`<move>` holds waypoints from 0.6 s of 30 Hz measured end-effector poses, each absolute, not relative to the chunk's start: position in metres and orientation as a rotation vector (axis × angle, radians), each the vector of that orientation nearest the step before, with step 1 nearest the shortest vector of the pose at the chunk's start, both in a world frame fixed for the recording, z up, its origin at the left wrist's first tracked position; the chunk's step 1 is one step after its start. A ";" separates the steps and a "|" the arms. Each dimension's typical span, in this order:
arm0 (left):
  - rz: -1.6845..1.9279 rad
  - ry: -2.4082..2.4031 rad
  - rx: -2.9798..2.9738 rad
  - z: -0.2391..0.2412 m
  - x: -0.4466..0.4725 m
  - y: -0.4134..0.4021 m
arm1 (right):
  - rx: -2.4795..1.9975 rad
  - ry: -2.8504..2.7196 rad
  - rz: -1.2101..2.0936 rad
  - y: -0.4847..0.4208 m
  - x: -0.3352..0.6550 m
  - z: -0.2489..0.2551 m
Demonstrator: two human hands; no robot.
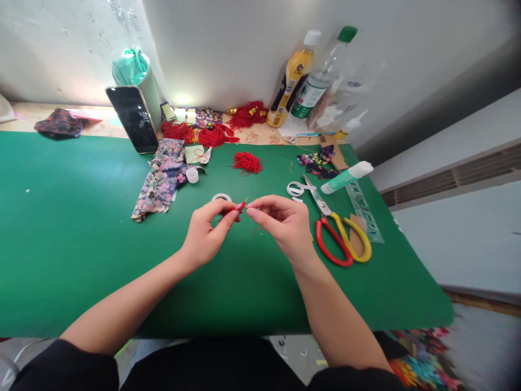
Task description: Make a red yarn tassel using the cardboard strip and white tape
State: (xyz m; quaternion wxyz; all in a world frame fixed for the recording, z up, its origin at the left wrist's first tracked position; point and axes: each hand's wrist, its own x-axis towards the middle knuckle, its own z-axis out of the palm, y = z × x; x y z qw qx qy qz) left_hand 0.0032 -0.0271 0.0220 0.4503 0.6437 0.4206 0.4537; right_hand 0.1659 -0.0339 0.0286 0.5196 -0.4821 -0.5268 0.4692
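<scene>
My left hand (209,231) is closed, with thumb and forefinger pinching a small red piece with a yellowish tip (241,206). It looks like thread or cord, but most of it is hidden by my fingers. Just right of that tip, my right hand (283,220) is closed too, thumb against forefinger; whatever lies between them is too small to make out. Behind my left fingertips a white tape roll (221,197) lies on the green mat (101,244). Farther back is a loose bundle of red thread (247,162).
Scissors with red and yellow handles (325,212), a glue stick (347,177) and a clear ruler (365,212) lie on the right. Floral fabric (160,176) is on the left, near a leaning phone (132,118). Two bottles (291,81) stand against the wall.
</scene>
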 end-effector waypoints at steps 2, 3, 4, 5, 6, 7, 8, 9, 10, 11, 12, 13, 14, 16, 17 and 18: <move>1.123 1.029 1.588 0.021 0.003 -0.027 | -1.168 -1.264 1.119 -0.034 0.166 0.028; 1.123 1.024 1.591 0.021 0.003 -0.027 | -1.173 -1.264 1.118 -0.033 0.166 0.028; 1.122 1.021 1.597 0.021 0.003 -0.027 | -1.172 -1.263 1.119 -0.033 0.166 0.027; 1.119 1.021 1.606 0.021 0.003 -0.027 | -1.167 -1.261 1.122 -0.033 0.166 0.027; 1.115 1.024 1.620 0.021 0.003 -0.027 | -1.157 -1.259 1.126 -0.033 0.166 0.027; 1.112 1.027 1.635 0.022 0.003 -0.027 | -1.147 -1.257 1.129 -0.033 0.165 0.028; 1.110 1.031 1.651 0.022 0.003 -0.027 | -1.137 -1.253 1.131 -0.032 0.166 0.028; 1.108 1.038 1.668 0.022 0.003 -0.027 | -1.130 -1.248 1.133 -0.032 0.166 0.028; 1.107 1.046 1.686 0.022 0.003 -0.027 | -1.123 -1.243 1.135 -0.032 0.166 0.029; 1.106 1.056 1.710 0.023 0.003 -0.027 | -1.119 -1.239 1.139 -0.032 0.166 0.029; 1.107 1.067 1.742 0.023 0.003 -0.028 | -1.115 -1.236 1.144 -0.032 0.166 0.029; 1.110 1.082 1.783 0.022 0.003 -0.028 | -1.110 -1.235 1.152 -0.032 0.166 0.029; 1.116 1.098 1.833 0.022 0.003 -0.028 | -1.102 -1.234 1.162 -0.032 0.166 0.029; 1.147 1.131 1.956 0.021 0.003 -0.029 | -1.076 -1.227 1.189 -0.032 0.167 0.029; 1.169 1.145 2.024 0.020 0.003 -0.029 | -1.058 -1.221 1.204 -0.032 0.167 0.029; 1.195 1.154 2.094 0.019 0.003 -0.029 | -1.038 -1.216 1.220 -0.032 0.167 0.029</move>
